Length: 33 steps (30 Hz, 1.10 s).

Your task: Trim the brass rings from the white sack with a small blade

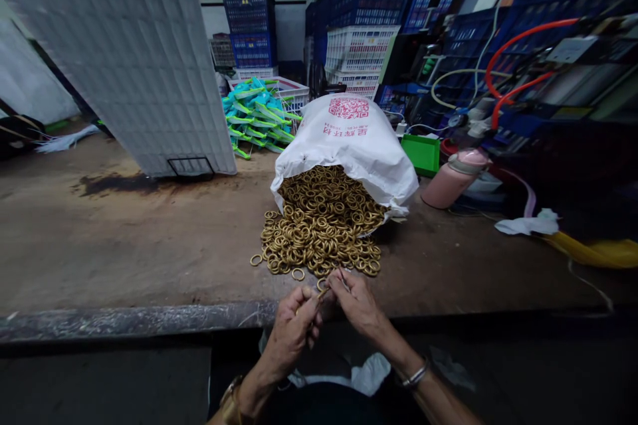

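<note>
from the head view, with our hands as the middle of the clock face, we have one brass-coloured ring [323, 293] up off the tabletop [199, 239]. the fingertips of our left hand [295, 322] pinch it; those of our right hand [355, 302] are closed at its other side, a slim dark piece [342, 276] sticking up from them. we cannot tell what that piece is, nor whether the right fingertips also grip the ring.

what is left looks like a great deal: the heap of loose rings [314, 239] lies at twelve o'clock, spilling from the mouth of the white sack [349, 139], which lies on its side and is well filled at the opening. two stray rings [298, 273] lie at ten o'clock, apart from the heap, one farther out than the other.

as for what is done, we can make out no finished pile. some pale crumpled plastic [371, 373] shows at five o'clock, below the table's edge, but we cannot see whether it holds anything. we judge the work to be on a single ring, with most of the supply waiting.
</note>
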Motion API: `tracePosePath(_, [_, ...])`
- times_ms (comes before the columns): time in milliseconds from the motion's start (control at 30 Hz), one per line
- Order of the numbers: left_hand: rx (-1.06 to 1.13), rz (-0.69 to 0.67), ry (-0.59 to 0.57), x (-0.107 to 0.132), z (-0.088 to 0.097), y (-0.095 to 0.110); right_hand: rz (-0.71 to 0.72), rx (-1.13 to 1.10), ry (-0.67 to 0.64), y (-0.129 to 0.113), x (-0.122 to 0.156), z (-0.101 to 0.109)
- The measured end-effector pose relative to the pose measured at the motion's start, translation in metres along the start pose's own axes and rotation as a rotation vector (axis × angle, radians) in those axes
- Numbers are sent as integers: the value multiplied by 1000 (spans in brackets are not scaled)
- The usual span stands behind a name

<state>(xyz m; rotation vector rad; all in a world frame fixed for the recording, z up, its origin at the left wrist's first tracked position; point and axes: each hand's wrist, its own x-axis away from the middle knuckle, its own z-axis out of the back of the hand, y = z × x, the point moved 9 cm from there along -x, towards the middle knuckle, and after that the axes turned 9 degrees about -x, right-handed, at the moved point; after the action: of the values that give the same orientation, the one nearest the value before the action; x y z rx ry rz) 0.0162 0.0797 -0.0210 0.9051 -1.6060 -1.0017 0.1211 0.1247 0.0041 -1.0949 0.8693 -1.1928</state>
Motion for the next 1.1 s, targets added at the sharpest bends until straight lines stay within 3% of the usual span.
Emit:
tracePosePath(67, [-23,3,27,0,1,2,45,155,14,-8,4,4])
tracePosePath(167, [-40,-43,50,0,1,7,96,374,-76,-18,12,-6])
tracePosePath(333, [-53,-78,82,4,3,14,76,610,-176,-18,21,-21])
tracePosePath(600, [-82,-86,80,9,3,13,-17,669,-246,-8,19,-26])
tracePosePath(767, [-38,-30,40,12,2,13,-124,814,-120,7,7,1])
tracePosePath(867, [-20,-25,35,12,3,14,-79,764,-42,3,5,12])
tracePosePath(1000, [-13,-29,50,8,7,9,83,625,-106,-16,14,-6])
tracePosePath(1100, [6,-50,39,7,6,6,82,633,-172,-20,21,-22])
